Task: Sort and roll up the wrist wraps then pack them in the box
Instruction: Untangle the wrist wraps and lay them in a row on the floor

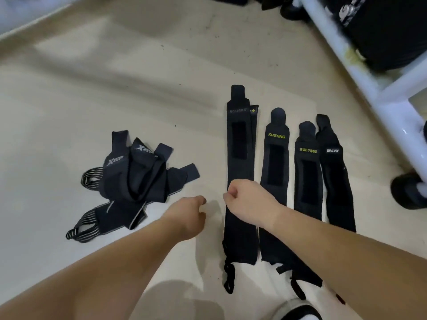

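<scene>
Flat wrist wraps (275,158) are lying side by side at center right on the floor (92,100); a tangled pile (136,176) is lying at center left. The left hand (189,215) is curling closed on nothing between them. The right hand (249,199) is curling over the longest wrap (240,144); whether it is gripping cannot be told.

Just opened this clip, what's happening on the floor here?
A person is sorting black wrist wraps on the floor. A row of wraps lies flat on the right; a tangled XTEP pile sits on the left. The left hand is curled, empty; the right hand is curled at the long wrap's edge, grip unclear. None rolled yet; no box visible.
</scene>
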`<state>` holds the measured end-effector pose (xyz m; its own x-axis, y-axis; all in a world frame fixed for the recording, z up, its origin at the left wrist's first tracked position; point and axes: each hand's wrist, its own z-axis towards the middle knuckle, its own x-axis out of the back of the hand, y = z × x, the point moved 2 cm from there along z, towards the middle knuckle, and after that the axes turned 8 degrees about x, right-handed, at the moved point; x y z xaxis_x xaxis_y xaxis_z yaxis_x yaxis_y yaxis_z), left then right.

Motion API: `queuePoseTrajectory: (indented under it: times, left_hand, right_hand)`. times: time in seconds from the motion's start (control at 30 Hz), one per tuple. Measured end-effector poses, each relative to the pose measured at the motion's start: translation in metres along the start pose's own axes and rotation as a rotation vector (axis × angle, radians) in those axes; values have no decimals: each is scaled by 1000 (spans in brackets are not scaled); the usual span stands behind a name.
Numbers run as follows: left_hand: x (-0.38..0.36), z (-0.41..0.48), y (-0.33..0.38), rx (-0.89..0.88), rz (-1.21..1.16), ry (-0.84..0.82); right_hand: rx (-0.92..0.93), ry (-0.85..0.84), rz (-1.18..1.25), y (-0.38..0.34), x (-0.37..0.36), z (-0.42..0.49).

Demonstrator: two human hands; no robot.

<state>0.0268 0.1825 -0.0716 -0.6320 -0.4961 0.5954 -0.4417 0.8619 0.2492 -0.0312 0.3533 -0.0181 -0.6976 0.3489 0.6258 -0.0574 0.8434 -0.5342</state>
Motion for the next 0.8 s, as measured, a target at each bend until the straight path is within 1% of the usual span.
queuePoseTrajectory:
  times: [0.07,0.13,0.23,0.3,0.37,0.4,0.47,0.5,0.57,0.63,0.7,0.8]
  left_hand:
    - [20,0,-19,35,8,78]
    - [35,-1,-36,58,-37,128]
    - [52,-2,-58,43,-123,241]
    - [64,-1,-71,53,-128,394]
    - [76,2,-83,79,-87,519]
    - [81,5,-89,112,-50,527]
    - [83,13,-107,203,-60,428]
    - [81,17,-116,234,-113,362]
    - [77,22,-132,255,-178,285]
    - [75,24,-144,247,-170,326]
    - [74,22,-149,235,-224,403]
    - [70,15,-148,137,-345,447]
  right_hand:
    - [63,-111,-82,-33,18,-1]
    - [93,-223,-182,-67,34,1]
    - [104,-300,-311,-115,44,13]
    - [92,-276,-327,-134,36,27]
    - [75,-164,-249,-139,16,45]
    - [53,-106,-157,-137,0,52]
    - [12,-32,76,-127,-37,54]
    - [-12,-31,163,-120,-55,52]
    - [-55,-109,232,-107,-85,52]
    - [-98,-162,198,-98,-95,61]
    - [-135,-148,217,-96,-94,76]
    - [-172,-120,287,-100,-88,94]
